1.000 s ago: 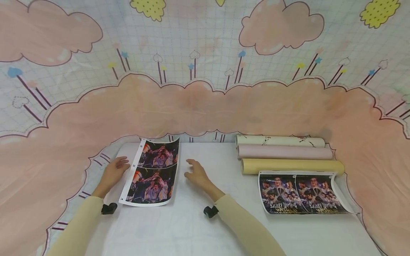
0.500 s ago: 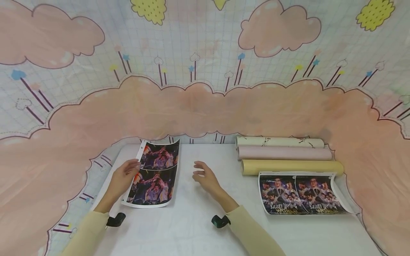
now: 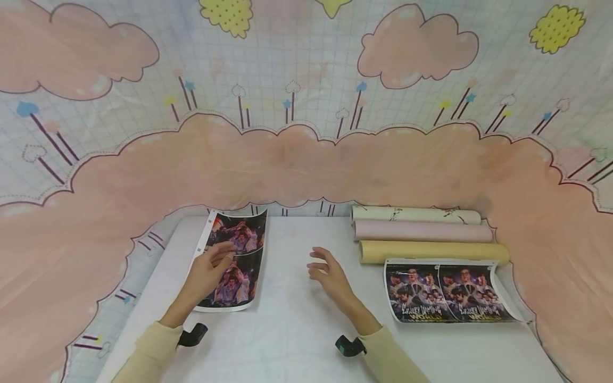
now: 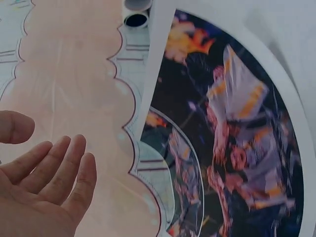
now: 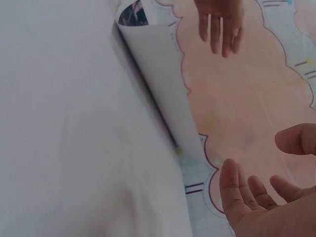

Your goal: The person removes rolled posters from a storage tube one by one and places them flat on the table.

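Note:
My left hand (image 3: 208,274) hovers over the left part of a printed photo sheet (image 3: 246,282), covering some of it; its fingers are loosely bent and hold nothing. The sheet has two copies of one crowd picture, a white border and curled edges. In the left wrist view, the fingers of my left hand (image 4: 54,187) stand apart from the sheet (image 4: 247,123). To the right of that sheet, my right hand (image 3: 335,279) is in the air above the white table with bent, empty fingers. The right wrist view has my right hand (image 5: 266,197) and the sheet's curled edge (image 5: 168,89).
At the back right lie a white patterned paper roll (image 3: 416,214), a pale pink roll (image 3: 423,230) and a yellow roll (image 3: 433,252). A second printed sheet (image 3: 450,292) with curling sides lies before them. A cloud-patterned cloth (image 3: 306,165) rises behind the white table (image 3: 287,340).
My left hand has moved right, from beside the photo sheet to over it. My right hand has shifted right and slightly nearer, away from the sheet. The sheets and rolls stay in place.

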Available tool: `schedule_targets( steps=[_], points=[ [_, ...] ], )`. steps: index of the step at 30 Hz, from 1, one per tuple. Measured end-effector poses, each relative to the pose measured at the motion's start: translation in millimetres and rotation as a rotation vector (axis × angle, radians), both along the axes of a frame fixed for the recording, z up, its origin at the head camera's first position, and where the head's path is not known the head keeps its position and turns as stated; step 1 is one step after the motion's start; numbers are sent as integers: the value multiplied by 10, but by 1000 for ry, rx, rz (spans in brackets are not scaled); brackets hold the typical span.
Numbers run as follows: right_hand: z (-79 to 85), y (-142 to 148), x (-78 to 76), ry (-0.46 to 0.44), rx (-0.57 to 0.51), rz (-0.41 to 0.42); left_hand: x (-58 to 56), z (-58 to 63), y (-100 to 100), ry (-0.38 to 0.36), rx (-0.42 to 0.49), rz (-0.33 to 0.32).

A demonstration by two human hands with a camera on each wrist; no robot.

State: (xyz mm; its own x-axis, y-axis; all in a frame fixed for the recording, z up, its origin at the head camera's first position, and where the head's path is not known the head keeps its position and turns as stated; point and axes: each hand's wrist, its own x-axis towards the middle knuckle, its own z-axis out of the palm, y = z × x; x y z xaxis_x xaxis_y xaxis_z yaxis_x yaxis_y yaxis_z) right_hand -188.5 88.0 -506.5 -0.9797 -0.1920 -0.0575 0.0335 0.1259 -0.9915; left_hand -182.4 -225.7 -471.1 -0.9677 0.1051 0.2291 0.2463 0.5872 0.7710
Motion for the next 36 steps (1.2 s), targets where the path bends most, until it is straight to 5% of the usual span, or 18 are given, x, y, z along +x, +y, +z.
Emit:
schedule_targets(
  steps=[7, 20, 36],
  points=[
    [-17, 205, 110, -13, 61, -11, 35, -68, 249, -25, 65, -71],
    [-79, 702, 309, -16, 56, -58, 85, -129, 609, -27, 174, -100],
    [221, 1152, 356, 130, 42, -36, -27, -58, 1156, -50, 207, -176]
  ],
)
